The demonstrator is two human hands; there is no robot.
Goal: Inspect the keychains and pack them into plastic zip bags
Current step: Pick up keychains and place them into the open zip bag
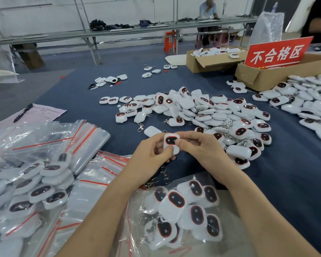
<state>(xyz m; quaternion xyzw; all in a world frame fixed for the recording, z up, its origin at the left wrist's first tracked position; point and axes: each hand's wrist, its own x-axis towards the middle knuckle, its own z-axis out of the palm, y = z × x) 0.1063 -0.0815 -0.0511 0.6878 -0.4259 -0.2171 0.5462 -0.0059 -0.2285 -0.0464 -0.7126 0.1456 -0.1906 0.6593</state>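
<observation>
Both hands on one keychain [171, 143], held face-up over the blue table [285, 173], just in front of the loose pile [211, 115]. Left hand [152, 151] pinches its lower edge, thumb on the face. Right hand [198, 147] pinches the right side. Judging by looks: light rigid plastic shell, glossy so likely slippery. Grip by the edges, off the dark window. Clasp [164, 173] dangles below, probably this one's, hard to tell. Zip bags [89, 141] lie to the left.

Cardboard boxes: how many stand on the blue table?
2. The far box stands at the back right, with white keychains inside. The near box stands at the right edge, with a red sign rising from it. Others may lie outside the view.
</observation>
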